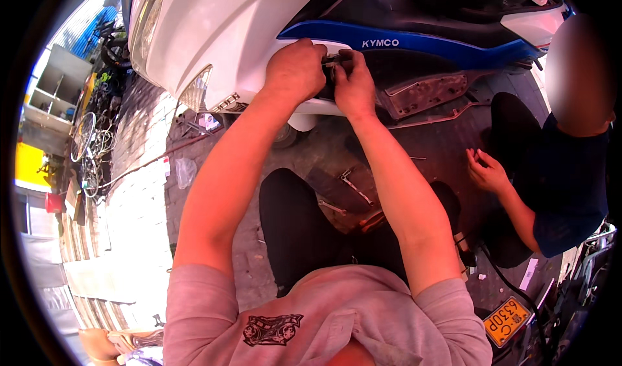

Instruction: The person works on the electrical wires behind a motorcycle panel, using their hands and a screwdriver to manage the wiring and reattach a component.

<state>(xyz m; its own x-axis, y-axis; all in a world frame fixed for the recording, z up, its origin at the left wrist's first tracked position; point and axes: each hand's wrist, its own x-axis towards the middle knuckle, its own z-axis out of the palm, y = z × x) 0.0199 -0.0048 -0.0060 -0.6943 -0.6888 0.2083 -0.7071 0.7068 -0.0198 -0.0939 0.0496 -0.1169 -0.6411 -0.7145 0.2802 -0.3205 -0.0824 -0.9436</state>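
Reaching up to a white scooter (214, 32) with bare arms extended, you bring both hands together at a small dark part (331, 60) set in the side of the body, just below the front end of the blue strip (447, 50). Your left hand (295, 73) bends over it from one side, its fingertips hidden; your right hand (354, 86) closes in from the other, thumb and fingers near together. Whether either is clamped on the part cannot be told from this angle.

The likeliest trouble is a slip: with the fingers crowded into so tight a spot, a small piece could drop out of sight behind the panel or onto the dark ground. Uneven pulling might crack the plastic or scratch the white surface, and a raw edge in the gap could nick a knuckle (no gloves are worn).

Below, a ratchet-like tool (356, 188) and a wrench (332, 207) lie loose between your knees, where a shifting foot could kick them or a fallen piece could be lost among them. At right crouches a co-worker (573, 184), one hand (489, 171) held out well apart from yours; an unannounced reach could jostle your arm.
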